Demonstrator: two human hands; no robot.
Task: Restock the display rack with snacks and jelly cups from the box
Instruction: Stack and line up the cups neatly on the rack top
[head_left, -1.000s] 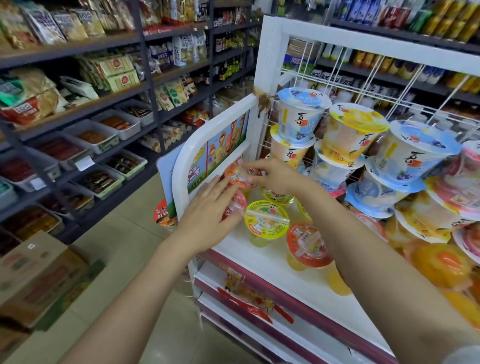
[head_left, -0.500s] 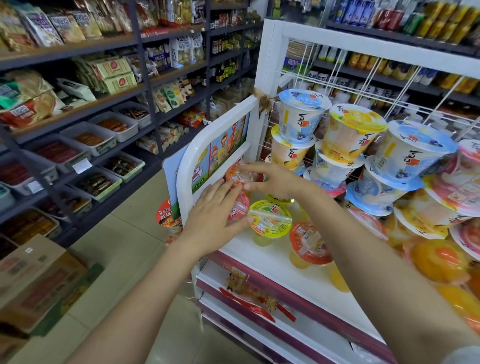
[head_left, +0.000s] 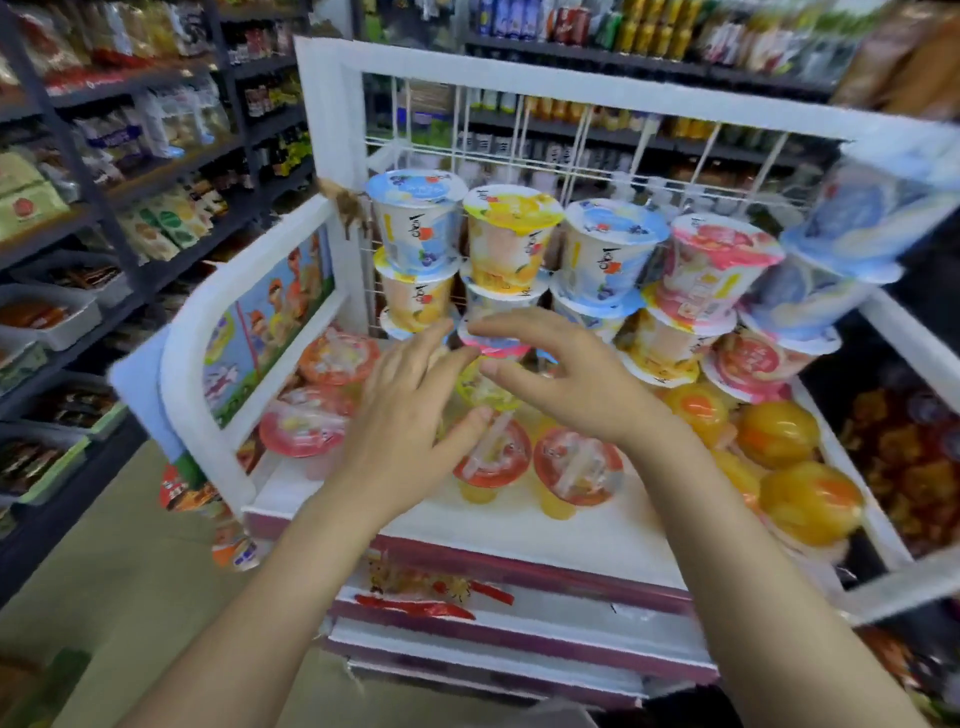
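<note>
A shop aisle with dark shelving full of packets surrounds a white display rack (head_left: 332, 78), whose white shelf (head_left: 519, 525) serves as landmark here. At the back of that shelf, tall jelly cups (head_left: 511, 236) stand stacked against the wire grille, probably so their lids face shoppers. Nearer the shelf's front edge sit small red-lidded cups (head_left: 492, 457), in a loose row. Above these, the left hand (head_left: 402, 410) and right hand (head_left: 566, 384) hover with fingers spread, gripping nothing; the left thumb touches a red lid. The box is not in view. The tall cups carry a logo, too blurred to read.
</note>
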